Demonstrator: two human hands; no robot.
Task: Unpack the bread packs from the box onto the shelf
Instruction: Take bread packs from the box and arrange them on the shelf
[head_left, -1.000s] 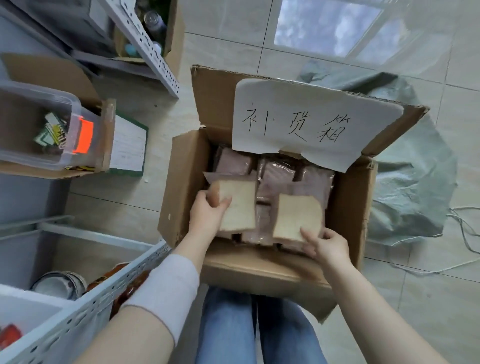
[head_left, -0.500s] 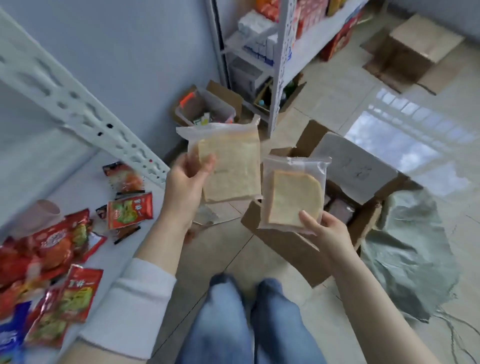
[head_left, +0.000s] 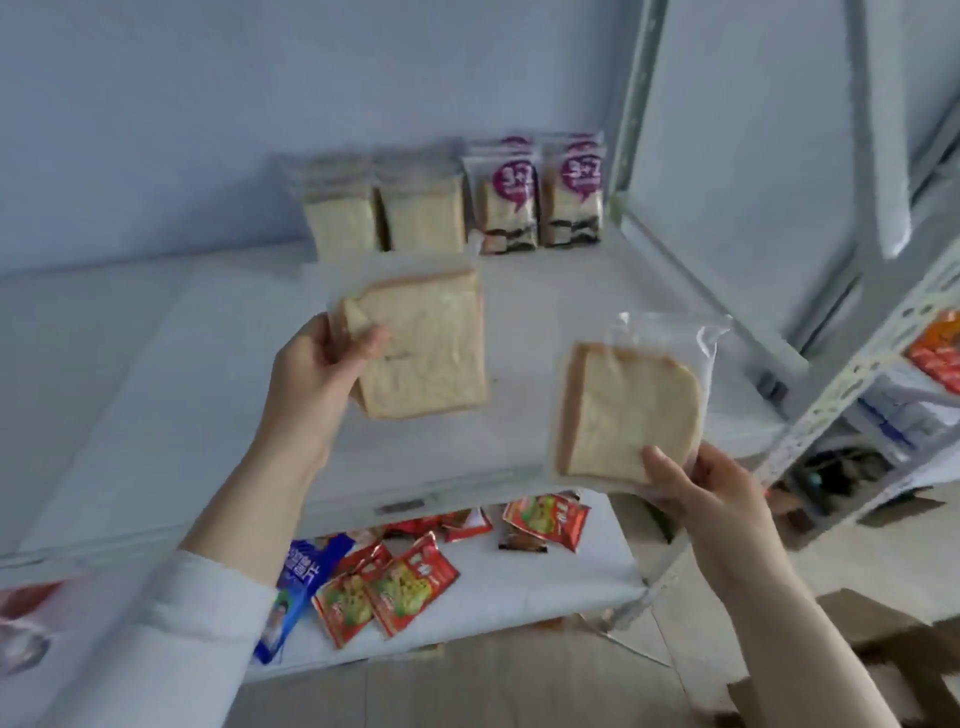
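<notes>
- Two bread packs are held over the white shelf (head_left: 208, 338), one in each hand, neither set down yet.
- The left hand (head_left: 317, 384) grips the left bread pack (head_left: 431, 343) by its side edge, thumb across the face and fingers curled behind.
- The right hand (head_left: 711, 488) pinches the lower corner of the right bread pack (head_left: 634, 410), which is tilted with its clear wrapper pointing up.
- Edge grips keep each slice upright, probably to stand it like the stocked bread row (head_left: 384, 208) against the back wall, beside the purple-labelled packs (head_left: 545, 197).
- Red snack sachets (head_left: 395, 587) lie on the tier below.
- Half a second earlier both packs hung close together above the open box, with the floor in view. Now they are further apart and face the shelf.
- Only a brown cardboard corner (head_left: 883, 629), likely the box, shows at lower right.
</notes>
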